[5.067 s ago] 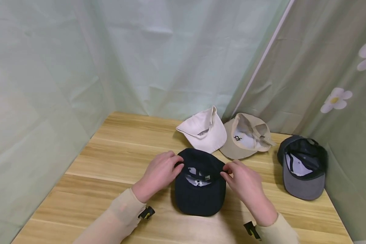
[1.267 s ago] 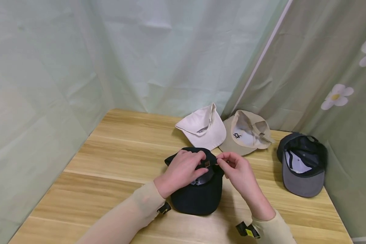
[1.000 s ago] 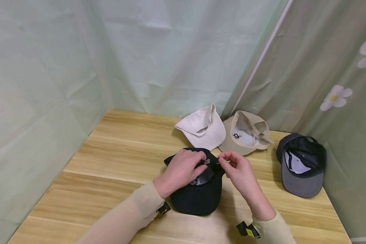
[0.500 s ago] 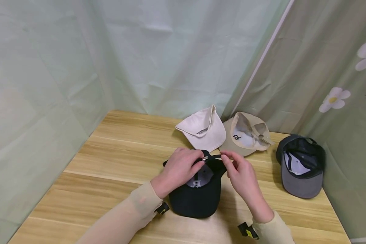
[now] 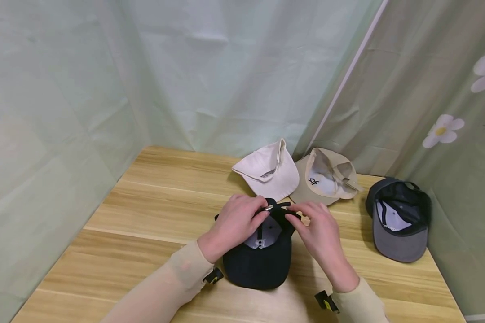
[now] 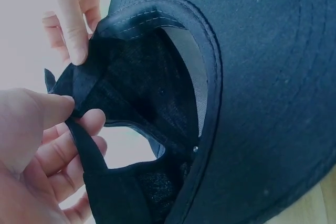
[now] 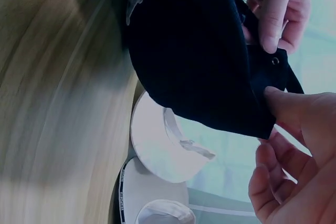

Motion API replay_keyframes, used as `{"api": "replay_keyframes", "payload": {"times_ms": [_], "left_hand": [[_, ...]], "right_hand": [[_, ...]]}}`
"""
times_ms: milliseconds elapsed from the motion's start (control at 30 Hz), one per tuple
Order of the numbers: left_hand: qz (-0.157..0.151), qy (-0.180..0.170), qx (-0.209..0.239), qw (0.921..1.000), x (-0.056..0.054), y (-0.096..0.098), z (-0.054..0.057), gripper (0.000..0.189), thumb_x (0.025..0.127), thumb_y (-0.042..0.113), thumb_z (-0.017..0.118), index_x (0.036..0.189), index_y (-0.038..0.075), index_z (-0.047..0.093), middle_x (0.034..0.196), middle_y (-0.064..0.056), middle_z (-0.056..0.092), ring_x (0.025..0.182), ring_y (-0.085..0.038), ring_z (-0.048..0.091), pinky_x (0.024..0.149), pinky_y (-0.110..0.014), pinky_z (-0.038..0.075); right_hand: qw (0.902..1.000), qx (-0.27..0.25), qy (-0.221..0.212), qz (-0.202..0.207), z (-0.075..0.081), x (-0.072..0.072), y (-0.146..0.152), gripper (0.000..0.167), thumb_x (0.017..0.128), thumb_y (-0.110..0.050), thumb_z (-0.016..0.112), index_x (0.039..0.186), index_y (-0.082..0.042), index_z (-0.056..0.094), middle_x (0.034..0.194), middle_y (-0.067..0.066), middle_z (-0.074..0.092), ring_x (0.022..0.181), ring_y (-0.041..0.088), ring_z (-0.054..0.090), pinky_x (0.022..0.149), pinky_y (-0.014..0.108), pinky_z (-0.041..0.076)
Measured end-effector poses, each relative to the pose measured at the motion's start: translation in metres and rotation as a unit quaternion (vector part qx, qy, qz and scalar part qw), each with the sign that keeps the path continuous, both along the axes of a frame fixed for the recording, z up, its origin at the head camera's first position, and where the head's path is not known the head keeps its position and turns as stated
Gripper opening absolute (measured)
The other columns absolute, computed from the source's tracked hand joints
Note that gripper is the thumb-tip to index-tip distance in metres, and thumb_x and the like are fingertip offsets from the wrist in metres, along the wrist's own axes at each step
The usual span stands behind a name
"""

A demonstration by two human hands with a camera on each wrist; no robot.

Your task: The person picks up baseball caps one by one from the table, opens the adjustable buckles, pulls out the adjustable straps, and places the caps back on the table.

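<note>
A black baseball cap (image 5: pixel 258 269) lies upside down near the table's front, brim towards me, its grey inner panel and white stitched letter showing. My left hand (image 5: pixel 235 224) pinches the back strap (image 6: pixel 86 148) by its small metal buckle (image 5: pixel 269 207). On the other side of the back opening, my right hand (image 5: pixel 318 229) holds the cap's edge between thumb and fingers. A loose strap end (image 5: pixel 283 204) sticks out between the two hands. In the right wrist view, a small eyelet (image 7: pixel 275 61) shows on the black cloth by the left thumb.
Behind the black cap, a white cap (image 5: pixel 280 179) and a beige cap (image 5: pixel 313 195) lie close together on the wooden table (image 5: pixel 145 202). A grey-brimmed dark cap (image 5: pixel 402 244) sits at the right edge. Pale curtains (image 5: pixel 226 89) hang around the table.
From the cap's left side, my left hand has come across to the buckle. The right hand has shifted from the strap to the cap's edge, leaving the strap end loose.
</note>
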State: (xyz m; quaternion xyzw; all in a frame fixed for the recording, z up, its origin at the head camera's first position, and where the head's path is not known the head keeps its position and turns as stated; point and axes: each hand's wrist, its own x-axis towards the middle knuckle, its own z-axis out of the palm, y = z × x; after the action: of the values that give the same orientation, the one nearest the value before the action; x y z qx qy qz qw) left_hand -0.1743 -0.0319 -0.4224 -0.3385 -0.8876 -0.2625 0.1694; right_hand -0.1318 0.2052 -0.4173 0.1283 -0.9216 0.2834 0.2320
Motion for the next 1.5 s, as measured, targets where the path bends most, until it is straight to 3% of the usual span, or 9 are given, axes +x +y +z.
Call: {"api": "replay_keyframes", "payload": {"times_ms": [233,467,700,900,1067,1500], "left_hand": [[-0.002,0.006,0.008,0.9999,0.000,0.001,-0.001,0.011,0.103,0.021,0.082,0.104,0.017,0.072,0.087,0.008,0.072,0.080,-0.015,0.067,0.093,-0.044,0.052],[-0.005,-0.005,0.009,0.9999,0.000,0.001,0.000,0.011,0.102,0.022,0.083,0.102,0.018,0.072,0.085,0.009,0.069,0.080,-0.016,0.064,0.090,-0.044,0.052],[-0.021,-0.028,0.002,0.9994,0.002,0.000,0.005,0.030,0.097,0.030,0.088,0.119,0.015,0.075,0.105,0.000,0.066,0.097,-0.022,0.061,0.087,-0.040,0.052],[-0.045,-0.032,0.011,0.9984,0.004,0.005,0.016,0.033,0.099,0.032,0.086,0.125,0.014,0.075,0.090,0.006,0.057,0.086,-0.016,0.055,0.078,-0.035,0.047],[-0.049,-0.046,0.006,0.9977,0.006,0.009,0.023,0.028,0.102,0.029,0.083,0.123,0.013,0.076,0.082,0.008,0.054,0.079,-0.014,0.054,0.073,-0.032,0.046],[-0.052,-0.054,-0.004,0.9972,0.005,0.016,0.027,0.021,0.100,0.024,0.085,0.117,0.015,0.077,0.077,0.010,0.054,0.075,-0.012,0.055,0.072,-0.031,0.049]], "right_hand": [[0.9990,-0.034,-0.028,-0.002,0.003,-0.002,-0.002,0.018,0.092,-0.022,0.093,0.104,-0.013,0.084,0.100,-0.001,0.076,0.096,0.021,0.065,0.076,0.042,0.052],[0.9993,-0.029,-0.024,0.004,0.001,-0.003,-0.001,0.017,0.089,-0.010,0.094,0.103,-0.012,0.083,0.099,0.000,0.076,0.092,0.020,0.066,0.074,0.041,0.052],[0.9984,-0.054,-0.015,-0.009,0.001,-0.004,-0.003,0.016,0.090,-0.007,0.093,0.101,-0.012,0.083,0.090,-0.001,0.071,0.081,0.018,0.063,0.068,0.036,0.049],[0.9959,-0.078,-0.034,-0.030,0.003,-0.001,-0.006,0.019,0.089,-0.008,0.093,0.098,-0.014,0.078,0.083,-0.002,0.066,0.075,0.018,0.058,0.064,0.034,0.045],[0.9960,-0.081,-0.030,-0.024,0.003,-0.001,-0.008,0.019,0.089,-0.006,0.092,0.096,-0.015,0.077,0.082,-0.002,0.065,0.074,0.018,0.058,0.066,0.034,0.045],[0.9962,-0.084,-0.023,-0.006,0.002,-0.001,-0.010,0.021,0.088,-0.005,0.093,0.095,-0.017,0.078,0.080,-0.005,0.065,0.072,0.014,0.057,0.065,0.032,0.045]]}}
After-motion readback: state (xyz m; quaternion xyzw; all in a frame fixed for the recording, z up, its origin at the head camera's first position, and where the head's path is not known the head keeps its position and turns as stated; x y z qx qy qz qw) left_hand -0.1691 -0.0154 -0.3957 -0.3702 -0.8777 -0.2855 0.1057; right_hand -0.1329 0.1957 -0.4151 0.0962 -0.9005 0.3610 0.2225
